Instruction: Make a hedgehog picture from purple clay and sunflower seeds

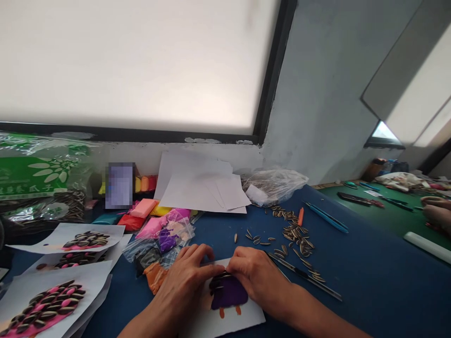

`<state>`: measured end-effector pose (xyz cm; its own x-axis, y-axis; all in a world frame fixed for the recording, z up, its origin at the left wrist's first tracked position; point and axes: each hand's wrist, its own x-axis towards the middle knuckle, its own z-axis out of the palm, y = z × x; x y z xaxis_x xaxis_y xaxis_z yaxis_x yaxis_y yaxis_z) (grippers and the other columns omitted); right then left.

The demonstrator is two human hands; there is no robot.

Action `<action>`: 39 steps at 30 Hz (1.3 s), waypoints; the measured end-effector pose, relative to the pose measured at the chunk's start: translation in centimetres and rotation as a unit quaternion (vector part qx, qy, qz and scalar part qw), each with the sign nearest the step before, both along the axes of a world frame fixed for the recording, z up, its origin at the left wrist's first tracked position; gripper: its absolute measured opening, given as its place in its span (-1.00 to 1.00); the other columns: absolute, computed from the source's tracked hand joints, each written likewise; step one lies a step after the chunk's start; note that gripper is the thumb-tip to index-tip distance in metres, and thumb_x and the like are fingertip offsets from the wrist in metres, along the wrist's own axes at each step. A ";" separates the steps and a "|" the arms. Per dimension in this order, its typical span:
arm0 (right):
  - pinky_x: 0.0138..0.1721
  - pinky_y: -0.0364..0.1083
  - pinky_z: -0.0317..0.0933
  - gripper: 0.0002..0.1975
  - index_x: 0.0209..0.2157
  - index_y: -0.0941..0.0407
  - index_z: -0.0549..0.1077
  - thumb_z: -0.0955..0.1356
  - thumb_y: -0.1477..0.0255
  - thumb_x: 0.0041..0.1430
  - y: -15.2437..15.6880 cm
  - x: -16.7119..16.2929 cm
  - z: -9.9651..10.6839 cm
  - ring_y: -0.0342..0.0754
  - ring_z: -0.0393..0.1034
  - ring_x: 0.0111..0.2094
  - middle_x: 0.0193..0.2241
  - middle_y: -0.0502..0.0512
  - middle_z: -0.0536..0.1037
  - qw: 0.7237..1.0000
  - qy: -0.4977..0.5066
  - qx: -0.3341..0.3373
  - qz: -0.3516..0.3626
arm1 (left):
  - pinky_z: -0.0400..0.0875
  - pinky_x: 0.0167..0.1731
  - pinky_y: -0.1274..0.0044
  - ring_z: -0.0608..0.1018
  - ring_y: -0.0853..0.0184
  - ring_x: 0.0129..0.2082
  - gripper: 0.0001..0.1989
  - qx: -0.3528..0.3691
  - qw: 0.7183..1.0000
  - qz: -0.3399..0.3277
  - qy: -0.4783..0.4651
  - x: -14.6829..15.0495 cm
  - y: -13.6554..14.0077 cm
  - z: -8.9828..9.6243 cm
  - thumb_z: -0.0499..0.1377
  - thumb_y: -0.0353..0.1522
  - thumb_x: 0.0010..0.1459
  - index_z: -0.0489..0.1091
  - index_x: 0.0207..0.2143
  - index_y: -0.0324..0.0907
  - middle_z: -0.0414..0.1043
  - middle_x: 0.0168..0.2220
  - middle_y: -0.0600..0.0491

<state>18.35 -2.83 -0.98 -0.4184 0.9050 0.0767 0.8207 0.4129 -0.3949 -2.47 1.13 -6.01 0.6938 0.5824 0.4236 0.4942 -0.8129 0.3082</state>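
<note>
Forearms (317,307), right fingers (243,259) pinched at purple clay (230,293), left fingers (202,251) unclear, bags (147,258), seeds (305,246) alongside

This looks like a craft room or a small handicraft workshop; which of the two is hard to tell. The blue tabletop (373,286) carries craft supplies: loose striped seeds (299,238), a big green-printed bag of seeds (42,178), bright packets of clay (144,207), blue tweezers (327,218) and white paper (204,190). Pictures made with seeds (52,307) overlap at the left, and a card with a purple shape (230,295) lies at the near edge. Behind are a plain grey wall (324,89) and a pale, dark-framed window (141,61). A green tabletop (348,202) farther right holds more tools.
</note>
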 end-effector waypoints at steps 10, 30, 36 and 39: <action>-0.35 -0.17 0.19 -0.79 -0.26 0.08 0.61 0.32 0.54 0.30 -0.2 0.4 0.3 -0.10 0.41 -0.35 -0.38 0.04 0.50 0.999 -0.022 0.021 0.014 | 0.29 -0.28 0.41 0.45 0.24 -0.26 -0.55 0.011 1.000 0.002 -0.013 0.0 -0.2 0.3 0.00 -0.57 0.22 0.48 -0.04 0.07 0.39 -0.19 0.02; -0.25 -0.10 0.25 -0.80 -0.30 0.09 0.56 0.29 0.52 0.30 1.7 5.6 2.3 -0.04 0.47 -0.29 -0.32 0.07 0.56 0.978 -0.083 0.061 -0.182 | 0.38 -0.33 0.42 0.47 0.24 -0.29 -0.59 -0.031 0.995 0.011 -0.091 0.0 -0.2 0.0 -0.10 -0.53 0.28 0.45 -0.03 -0.09 0.44 -0.22 -0.05; -0.28 -0.08 0.25 -0.80 -0.32 0.11 0.58 0.30 0.56 0.25 1.9 6.6 2.6 -0.01 0.48 -0.32 -0.32 0.10 0.58 0.972 -0.107 0.043 -0.205 | 0.37 -0.32 0.39 0.47 0.21 -0.29 -0.59 -0.009 0.997 0.044 -0.067 -0.1 -0.1 -0.1 -0.11 -0.52 0.29 0.46 -0.05 -0.08 0.47 -0.24 -0.04; -0.23 -0.08 0.26 -0.79 -0.22 0.10 0.59 0.31 0.56 0.23 1.9 6.4 2.1 0.01 0.49 -0.23 -0.23 0.14 0.59 0.973 -0.114 0.029 -0.199 | 0.34 -0.30 0.34 0.46 0.16 -0.29 -0.66 -0.006 0.997 0.074 -0.025 -0.1 -0.1 0.2 -0.07 -0.47 0.29 0.48 -0.13 -0.11 0.45 -0.27 -0.05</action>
<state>24.76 -0.92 1.14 -0.0478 0.9958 0.0786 0.9837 0.0606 -0.1691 -2.62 1.01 -5.82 0.5780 0.6822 0.4478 0.5930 -0.7281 0.3439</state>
